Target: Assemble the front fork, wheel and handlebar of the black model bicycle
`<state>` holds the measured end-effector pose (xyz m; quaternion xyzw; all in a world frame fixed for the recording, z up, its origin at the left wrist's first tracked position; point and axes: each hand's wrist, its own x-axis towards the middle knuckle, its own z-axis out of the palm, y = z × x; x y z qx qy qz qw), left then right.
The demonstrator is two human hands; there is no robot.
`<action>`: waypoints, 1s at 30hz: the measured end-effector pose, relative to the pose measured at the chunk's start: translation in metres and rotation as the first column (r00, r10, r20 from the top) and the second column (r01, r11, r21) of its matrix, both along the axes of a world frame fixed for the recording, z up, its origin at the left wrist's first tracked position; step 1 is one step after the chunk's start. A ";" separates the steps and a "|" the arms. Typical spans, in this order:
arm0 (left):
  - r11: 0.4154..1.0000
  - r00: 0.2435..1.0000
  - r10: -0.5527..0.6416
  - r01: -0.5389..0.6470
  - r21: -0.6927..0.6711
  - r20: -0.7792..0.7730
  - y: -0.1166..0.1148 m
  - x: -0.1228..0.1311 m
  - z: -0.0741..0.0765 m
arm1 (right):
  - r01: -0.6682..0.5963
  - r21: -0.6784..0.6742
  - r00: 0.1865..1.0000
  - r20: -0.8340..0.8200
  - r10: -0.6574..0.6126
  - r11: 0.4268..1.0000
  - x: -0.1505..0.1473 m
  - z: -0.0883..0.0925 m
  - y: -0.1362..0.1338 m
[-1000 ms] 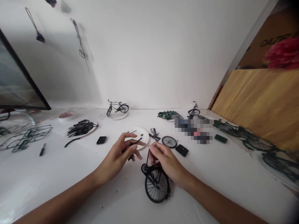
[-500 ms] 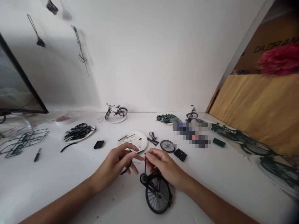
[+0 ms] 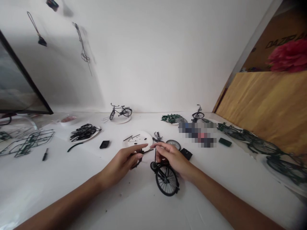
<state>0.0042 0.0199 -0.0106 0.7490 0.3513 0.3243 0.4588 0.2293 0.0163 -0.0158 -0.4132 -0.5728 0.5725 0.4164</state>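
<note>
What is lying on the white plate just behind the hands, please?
A few thin dark rods and some small dark bits lie on the white plate. Its near edge is covered by the left hand.

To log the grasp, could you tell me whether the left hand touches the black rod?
Touching: the head view shows the left hand pinching the rod between its fingertips.

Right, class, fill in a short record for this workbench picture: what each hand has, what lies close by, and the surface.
Left hand: pinches a thin black part
Right hand: grips the wheel assembly above its upright wheel
Close by: white plate with small pieces; loose wheel
Further back: model bicycle
Surface: white table
</note>
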 end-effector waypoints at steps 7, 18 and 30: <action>0.979 0.996 0.022 -0.005 0.202 -0.082 0.001 -0.001 0.002 | -0.143 0.014 0.989 -0.025 0.143 0.990 0.005 -0.006 0.004; 0.982 0.999 0.019 -0.009 0.189 -0.049 -0.001 -0.001 0.002 | -0.135 -0.001 0.991 -0.005 0.135 0.991 0.004 -0.007 0.005; 0.983 0.997 0.067 -0.058 0.173 -0.045 -0.002 0.001 0.000 | -0.160 -0.017 0.987 0.007 0.160 0.987 0.004 -0.008 0.004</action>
